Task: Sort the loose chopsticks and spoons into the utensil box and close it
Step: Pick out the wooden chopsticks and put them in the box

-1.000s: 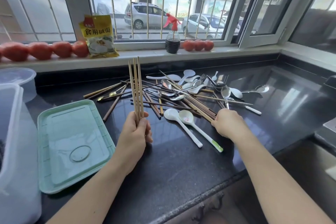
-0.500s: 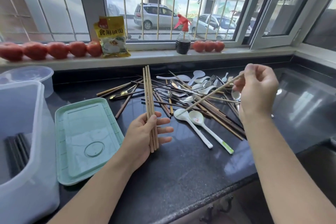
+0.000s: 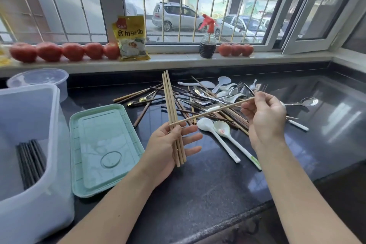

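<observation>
Chopsticks and spoons lie in a loose heap (image 3: pixel 208 101) on my dark polished stone counter (image 3: pixel 198 194), toward the back, under the window. Pale wooden sticks, darker brown ones, steel spoons and white plastic spoons cross over one another there. Two white spoons (image 3: pixel 221 136) lie nearest me at the front edge of the heap, handles pointing my way.

My left hand (image 3: pixel 170 144) is palm up over the counter, thumb pressing a small bundle of pale chopsticks (image 3: pixel 171 109) against the palm while the other fingers stay nearly straight; the bundle stands up and away from me. My right hand (image 3: pixel 263 117) pinches one end of a single pale chopstick (image 3: pixel 210 112) between thumb and fingertips. That stick slants down to the left, and its far tip reaches the bundle at my left thumb.

At my far left stands the translucent utensil box (image 3: pixel 47 184), uncovered, with black chopsticks (image 3: pixel 29 160) already lying inside. Its mint-green lid (image 3: pixel 95 136) lies flat on the counter just beside it, between the box and my left hand. A clear round tub (image 3: pixel 39 79) sits behind the box.

On the pale window sill (image 3: pixel 174 58) I see a row of tomatoes (image 3: pixel 59 51) at left, a yellow packet (image 3: pixel 131 37), a spray bottle (image 3: pixel 208 39) with a red trigger and dark liquid, and more tomatoes (image 3: pixel 235 49) to its right. Beyond the bars (image 3: pixel 179 4), parked cars (image 3: pixel 176 16) stand on a sunlit street. A window pane at right is swung open.
</observation>
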Motion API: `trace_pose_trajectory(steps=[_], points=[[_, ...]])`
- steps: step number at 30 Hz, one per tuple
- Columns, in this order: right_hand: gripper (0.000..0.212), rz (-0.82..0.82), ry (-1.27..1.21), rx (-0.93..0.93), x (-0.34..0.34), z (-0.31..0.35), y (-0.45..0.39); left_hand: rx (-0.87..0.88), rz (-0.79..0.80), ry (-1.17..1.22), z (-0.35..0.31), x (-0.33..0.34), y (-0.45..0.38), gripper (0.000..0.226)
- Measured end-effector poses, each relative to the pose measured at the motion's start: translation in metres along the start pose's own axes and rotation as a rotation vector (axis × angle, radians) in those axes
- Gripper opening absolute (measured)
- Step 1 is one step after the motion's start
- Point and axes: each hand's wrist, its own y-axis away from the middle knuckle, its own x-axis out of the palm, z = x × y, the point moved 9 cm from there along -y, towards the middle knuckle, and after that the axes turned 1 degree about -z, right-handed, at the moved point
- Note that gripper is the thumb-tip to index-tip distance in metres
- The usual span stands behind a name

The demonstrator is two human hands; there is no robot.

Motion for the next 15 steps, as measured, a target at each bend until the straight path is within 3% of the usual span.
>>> trace_pose_trajectory(steps=[10,12,15], points=[[0.012,-0.034,0.013,0.088,-0.008,-0.025,0.006,0.125,-0.073,-0.001,-0.01,-0.006,-0.002,0.025],[0.008,0.082,0.149,0.119,-0.001,-0.027,0.016,0.203,-0.131,0.05,-0.019,-0.012,-0.003,0.024],[0.005,0.498,0.415,0.206,0.028,-0.046,0.055,0.287,-0.153,0.164,-0.033,-0.017,-0.003,0.024]])
